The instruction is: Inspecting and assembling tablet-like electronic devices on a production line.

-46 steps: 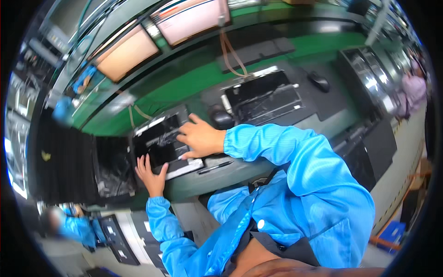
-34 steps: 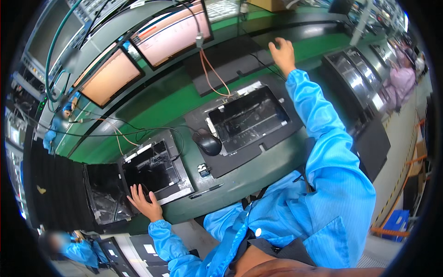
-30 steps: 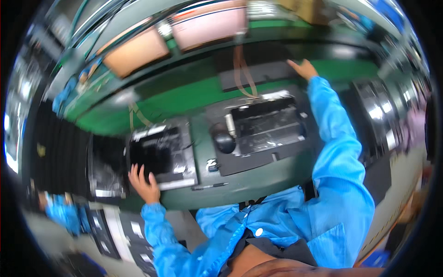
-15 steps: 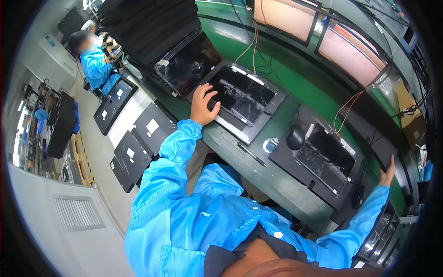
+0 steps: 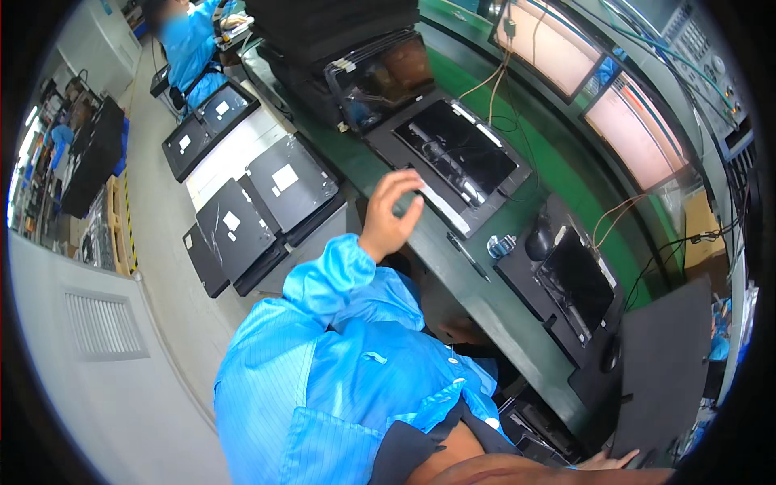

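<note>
My left hand (image 5: 390, 217) is held over the front edge of a black tray (image 5: 380, 145), its thumb and curved fingers apart and nothing between them. On that tray lies a dark, glossy screen panel (image 5: 465, 149) with white strips along its edges. At the lower right, my right hand (image 5: 608, 462) grips the bottom edge of a large, thin black board (image 5: 664, 368), which stands tilted up beside the bench. Part of this hand is cut off by my body. Between the two, a second black tray (image 5: 521, 279) carries another screen panel (image 5: 580, 283) and a black mouse (image 5: 539, 242).
A pen (image 5: 469, 257) and a small clear-and-blue item (image 5: 501, 245) lie on the green bench (image 5: 501, 311). At left are several stacked black panels (image 5: 234, 226). Black foam sheets (image 5: 323, 32) are piled at the back, near lit monitors (image 5: 638, 121). A co-worker (image 5: 190, 48) sits far left.
My right hand has brought the black board from the far right toward me, and it now stands up large. My left hand has drawn back from the screen panel to the tray's front edge.
</note>
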Tool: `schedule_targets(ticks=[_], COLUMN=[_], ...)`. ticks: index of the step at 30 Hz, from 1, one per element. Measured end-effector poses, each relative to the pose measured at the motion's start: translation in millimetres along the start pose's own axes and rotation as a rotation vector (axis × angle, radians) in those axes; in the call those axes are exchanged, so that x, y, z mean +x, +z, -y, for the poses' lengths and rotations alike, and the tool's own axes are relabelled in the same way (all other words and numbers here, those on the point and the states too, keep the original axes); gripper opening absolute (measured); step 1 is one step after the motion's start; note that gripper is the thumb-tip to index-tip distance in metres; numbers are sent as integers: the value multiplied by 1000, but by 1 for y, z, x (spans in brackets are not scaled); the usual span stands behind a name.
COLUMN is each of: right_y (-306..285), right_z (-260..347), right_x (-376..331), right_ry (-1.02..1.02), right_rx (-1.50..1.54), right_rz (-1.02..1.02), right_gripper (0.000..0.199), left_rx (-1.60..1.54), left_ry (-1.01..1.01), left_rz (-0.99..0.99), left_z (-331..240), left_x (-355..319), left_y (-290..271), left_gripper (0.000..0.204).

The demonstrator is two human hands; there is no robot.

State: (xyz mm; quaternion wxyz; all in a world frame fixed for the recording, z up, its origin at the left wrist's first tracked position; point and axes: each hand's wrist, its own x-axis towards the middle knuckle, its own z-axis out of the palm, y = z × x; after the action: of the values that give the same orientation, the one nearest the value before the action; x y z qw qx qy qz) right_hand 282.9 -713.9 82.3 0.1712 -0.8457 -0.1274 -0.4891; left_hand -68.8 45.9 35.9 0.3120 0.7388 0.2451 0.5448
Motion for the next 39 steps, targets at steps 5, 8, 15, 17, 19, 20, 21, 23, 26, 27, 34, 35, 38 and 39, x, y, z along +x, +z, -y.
schedule_targets(ticks=[5,8,15,17,19,20,21,23,26,27,34,35,38,39], right_y=[66,129,120,89,81,88,97,119,141,139,127,123,100,94], right_z=[260,383,692,755,790,791,789,777,731,714,608,607,623,634], right_x=[37,2,-83,-91,-98,-90,-80,-58,-29,-30,-101,-98,-92,-103], right_ry=[1092,963,23,-313,-671,-882,-875,-939,-1052,-1079,-1030,-1040,-748,-660], right_rx=[1317,1547,1574,1513,1414,1329,1284,1131,788,630,370,365,749,951], right_rz=[363,885,1575,1616,1356,1054,1082,1104,1193,1214,940,926,1400,1441], right_gripper=[61,54,58,54,41,34,30,25,28,30,15,13,17,19], left_rx=[-574,-880,-425,-392,-474,-615,-649,-732,-793,-777,-1127,-1168,-1178,-1197], left_ry=[-397,-595,-720,-836,-865,-823,-785,-717,-667,-613,-412,-397,-395,-414], left_rz=[202,235,-475,-704,-853,-833,-920,-1035,-1144,-1237,-1285,-1323,-1306,-1277], left_z=[-8,-21,-35,-1,11,0,-2,5,26,37,108,112,115,110], left_x=[-57,-75,-119,-167,-199,-189,-197,-222,-225,-217,-216,-205,-189,-181], left_y=[-57,-105,-252,-308,-344,-350,-363,-397,-412,-411,-403,-391,-377,-372], left_gripper=[57,99,73,63,57,56,53,48,45,44,44,41,42,45])
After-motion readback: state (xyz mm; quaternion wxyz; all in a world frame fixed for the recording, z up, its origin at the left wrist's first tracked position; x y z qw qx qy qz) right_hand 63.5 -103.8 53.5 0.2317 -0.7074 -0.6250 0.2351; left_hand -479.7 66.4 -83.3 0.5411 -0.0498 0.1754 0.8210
